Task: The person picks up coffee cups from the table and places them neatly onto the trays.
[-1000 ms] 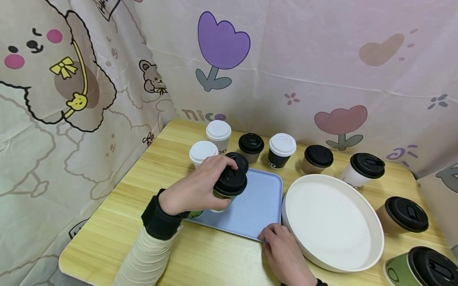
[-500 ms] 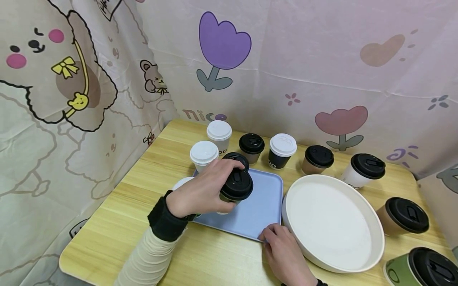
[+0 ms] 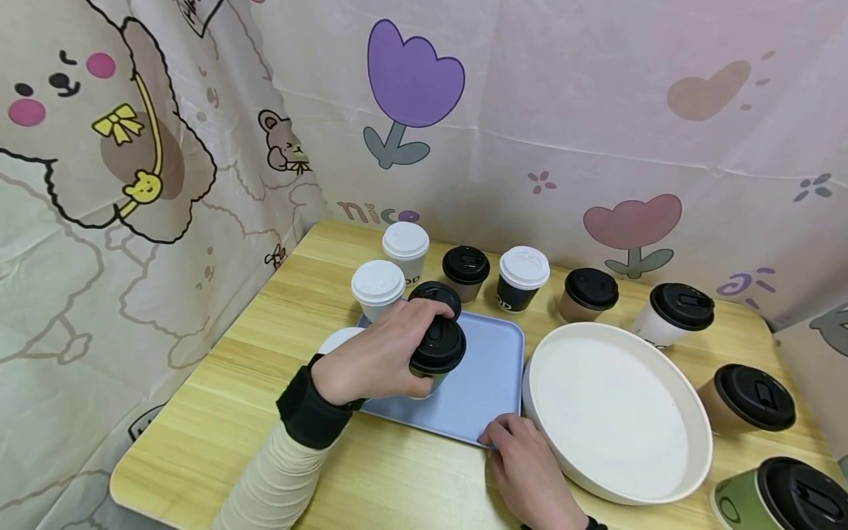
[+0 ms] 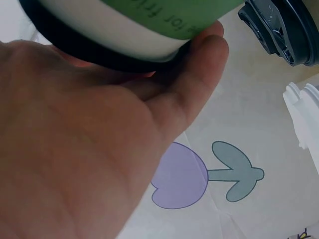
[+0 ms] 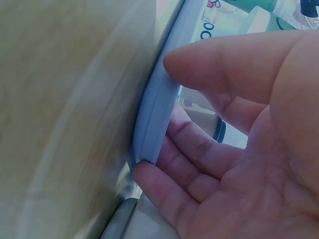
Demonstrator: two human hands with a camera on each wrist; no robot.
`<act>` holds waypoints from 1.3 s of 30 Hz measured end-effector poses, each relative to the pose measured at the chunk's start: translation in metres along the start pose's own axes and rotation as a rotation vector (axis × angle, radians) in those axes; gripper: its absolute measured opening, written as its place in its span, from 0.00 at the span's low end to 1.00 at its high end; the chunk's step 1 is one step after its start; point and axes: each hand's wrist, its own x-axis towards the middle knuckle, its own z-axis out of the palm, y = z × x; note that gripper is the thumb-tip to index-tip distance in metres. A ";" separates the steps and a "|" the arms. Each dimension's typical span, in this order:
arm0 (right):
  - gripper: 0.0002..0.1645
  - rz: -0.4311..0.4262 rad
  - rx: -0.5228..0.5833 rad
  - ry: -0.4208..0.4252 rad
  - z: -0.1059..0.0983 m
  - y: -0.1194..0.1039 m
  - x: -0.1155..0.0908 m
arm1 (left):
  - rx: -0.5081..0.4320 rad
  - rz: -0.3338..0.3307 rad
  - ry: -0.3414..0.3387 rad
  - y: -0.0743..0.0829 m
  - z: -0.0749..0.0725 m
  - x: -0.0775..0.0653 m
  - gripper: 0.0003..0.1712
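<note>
My left hand (image 3: 380,353) grips a paper cup with a black lid (image 3: 439,344) over the blue tray (image 3: 486,368). Green and white bands with printed lettering show on this cup's side (image 4: 164,20) in the left wrist view. Whether its base touches the tray is hidden. Just behind it stands another black-lidded cup (image 3: 433,293), and a white-lidded cup (image 3: 339,338) is partly covered by my left hand. My right hand (image 3: 526,467) holds the tray's front right corner, its thumb and fingers against the rim (image 5: 154,112) in the right wrist view.
A large round white dish (image 3: 616,412) sits right beside the tray. Several lidded cups line the back, among them a white-lidded black cup (image 3: 520,283). On the right are a brown cup (image 3: 745,397) and a green cup (image 3: 738,497). A patterned curtain (image 3: 497,147) hangs behind the table.
My left hand has moved a little to the right with the black-lidded cup, uncovering part of the white-lidded cup. During the last half second it has hardly shifted. My right hand stays at the tray corner.
</note>
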 end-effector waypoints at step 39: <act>0.17 0.024 -0.014 -0.035 -0.004 -0.003 0.002 | 0.051 -0.205 -0.137 0.004 0.012 0.004 0.51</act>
